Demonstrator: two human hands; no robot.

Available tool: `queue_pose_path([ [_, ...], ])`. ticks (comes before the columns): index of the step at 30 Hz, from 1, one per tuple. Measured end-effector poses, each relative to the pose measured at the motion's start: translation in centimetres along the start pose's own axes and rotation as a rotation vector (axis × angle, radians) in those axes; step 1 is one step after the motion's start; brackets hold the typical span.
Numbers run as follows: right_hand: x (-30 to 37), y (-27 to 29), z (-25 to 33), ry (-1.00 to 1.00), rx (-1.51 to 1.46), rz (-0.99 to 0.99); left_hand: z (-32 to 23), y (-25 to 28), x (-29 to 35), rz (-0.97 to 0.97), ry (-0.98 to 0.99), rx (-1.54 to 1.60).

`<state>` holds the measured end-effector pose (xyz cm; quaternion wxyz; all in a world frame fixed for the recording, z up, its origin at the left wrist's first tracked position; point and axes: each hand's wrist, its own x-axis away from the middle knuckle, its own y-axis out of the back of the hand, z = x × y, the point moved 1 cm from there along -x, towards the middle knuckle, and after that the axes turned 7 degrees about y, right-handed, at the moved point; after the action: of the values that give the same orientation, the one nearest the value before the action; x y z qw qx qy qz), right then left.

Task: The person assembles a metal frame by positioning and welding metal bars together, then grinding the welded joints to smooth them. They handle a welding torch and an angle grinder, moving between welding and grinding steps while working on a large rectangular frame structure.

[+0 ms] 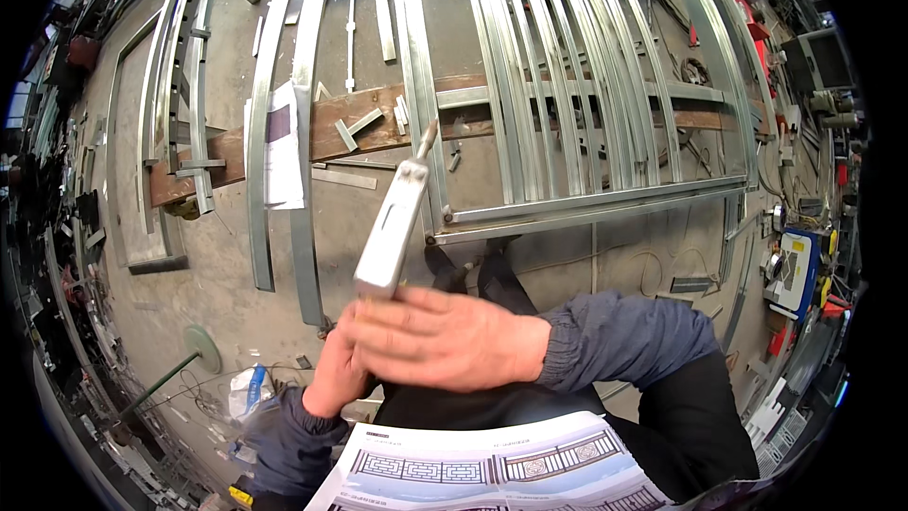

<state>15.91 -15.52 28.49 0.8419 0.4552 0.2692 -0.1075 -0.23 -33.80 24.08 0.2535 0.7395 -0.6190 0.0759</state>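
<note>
Right hand lays extended fingers across the lower end of a pointed silver tool, partly covering left hand; either grip cannot be told. Tool tip overlaps metal frame's left edge.

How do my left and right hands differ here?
Your right hand shows its back nearly whole; your left hand is partly hidden behind it. The right hand points leftward, while the left hand angles upward. Both are bare and sit at the lower end of the silver tool.
</note>
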Motion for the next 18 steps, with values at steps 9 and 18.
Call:
queue_pose_path([
  [9,-1.3,9.5,-5.8,0.105,0.97,0.508,-11.3,-0.4,-6.6,0.219,-0.035,-0.072],
  [18,-2.2,18.6,-12.6,-0.151,0.48,0.754,-19.3,-2.6,-8.9,0.481,-0.024,0.62],
])
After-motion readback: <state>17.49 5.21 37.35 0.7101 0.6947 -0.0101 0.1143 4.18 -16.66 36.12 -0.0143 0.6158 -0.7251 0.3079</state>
